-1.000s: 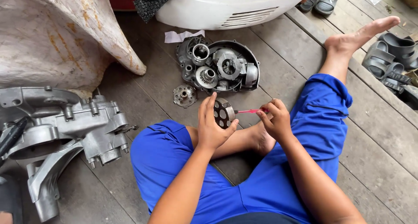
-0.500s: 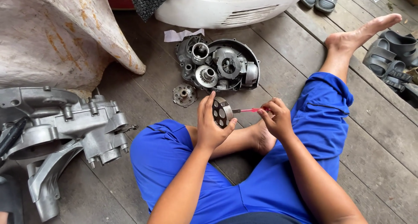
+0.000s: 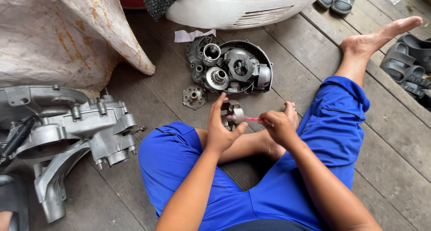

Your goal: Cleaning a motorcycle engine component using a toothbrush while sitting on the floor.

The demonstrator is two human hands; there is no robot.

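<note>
The left hand (image 3: pixel 221 131) gripped a small round metal hub (image 3: pixel 233 113) above the crossed legs, while the right hand (image 3: pixel 277 126) pinched a thin red brush (image 3: pixel 252 119) against it. Steady hub, short strokes would serve best; an open engine cover (image 3: pixel 244 67) lay on the floor (image 3: pixel 161 82) beyond.

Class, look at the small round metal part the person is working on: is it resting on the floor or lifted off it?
Lifted: the left hand holds the round metal part above the planks.
</note>
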